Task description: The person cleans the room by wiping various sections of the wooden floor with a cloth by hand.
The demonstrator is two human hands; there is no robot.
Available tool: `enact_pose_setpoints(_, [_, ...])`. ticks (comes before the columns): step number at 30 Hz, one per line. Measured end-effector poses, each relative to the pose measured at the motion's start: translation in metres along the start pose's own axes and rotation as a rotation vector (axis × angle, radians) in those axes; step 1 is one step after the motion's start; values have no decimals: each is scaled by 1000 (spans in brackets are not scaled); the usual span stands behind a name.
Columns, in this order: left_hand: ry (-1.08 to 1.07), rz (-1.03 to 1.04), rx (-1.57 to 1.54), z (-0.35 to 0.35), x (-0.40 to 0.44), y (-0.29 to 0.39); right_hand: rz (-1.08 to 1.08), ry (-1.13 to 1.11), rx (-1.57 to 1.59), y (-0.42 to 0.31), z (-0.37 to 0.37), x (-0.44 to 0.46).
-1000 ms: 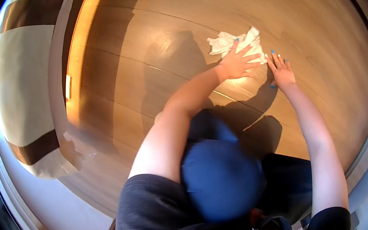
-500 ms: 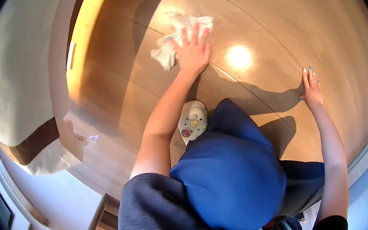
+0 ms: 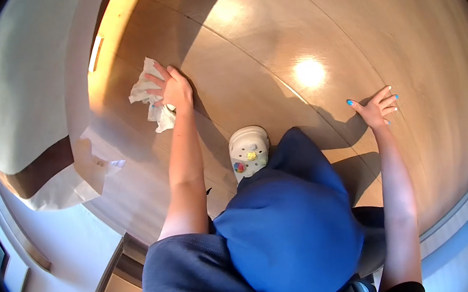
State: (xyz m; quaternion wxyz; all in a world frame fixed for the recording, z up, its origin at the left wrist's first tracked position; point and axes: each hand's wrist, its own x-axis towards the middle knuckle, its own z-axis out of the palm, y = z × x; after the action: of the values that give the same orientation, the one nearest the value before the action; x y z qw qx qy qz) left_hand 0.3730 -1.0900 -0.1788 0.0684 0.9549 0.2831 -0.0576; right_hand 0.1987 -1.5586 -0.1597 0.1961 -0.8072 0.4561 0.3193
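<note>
My left hand (image 3: 174, 90) presses a crumpled white wipe (image 3: 162, 115) against the wooden floor (image 3: 267, 35) at the left, its fingers spread over it and the wipe bunched beneath and around them. The wipe looks thin and soft; part of it is hidden under the hand. Over on the right, my right hand (image 3: 378, 108) rests on the floor, fingers spread and holding nothing. Some of its nails are painted blue. Between the arms are my blue-clad knee (image 3: 293, 233) and a white clog (image 3: 249, 151) with small charms.
A pale, rounded piece of furniture with a dark brown band (image 3: 39, 170) stands at the left, a sheer cloth hanging below it. Lower left shows a wooden frame (image 3: 108, 286). A light-coloured baseboard (image 3: 461, 207) runs along the lower right. Lamp glare (image 3: 309, 72) shines on the floor.
My left hand has slid left and slightly toward me, carrying the wipe across the floor. My right hand has shifted a little left and turned, its fingers now pointing rightward and more spread.
</note>
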Motion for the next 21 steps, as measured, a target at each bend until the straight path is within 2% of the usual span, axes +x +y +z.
enact_pose_setpoints(2, [2,61,22,3,-4,40,1,4,2,-1,1,2])
enact_pose_setpoints(5, [-25,338,31,25,-24,124,-8,14,21,-1,1,1])
enact_pose_setpoints(10, [-18,1032,-80,59,-124,286,-6,33,48,-5,0,-4])
enact_pose_setpoints(12, [-99,1316,19,69,-180,324,-1,39,46,-7,-2,-6])
enact_pose_setpoints(14, [-182,1572,6,71,-224,335,-3,46,51,-7,-1,-6])
enact_pose_setpoints(17, [-235,1846,-13,70,-258,317,-29,63,96,-4,2,-5])
enact_pose_setpoints(21, [-233,1887,-47,69,-255,291,-68,85,163,-3,3,-9])
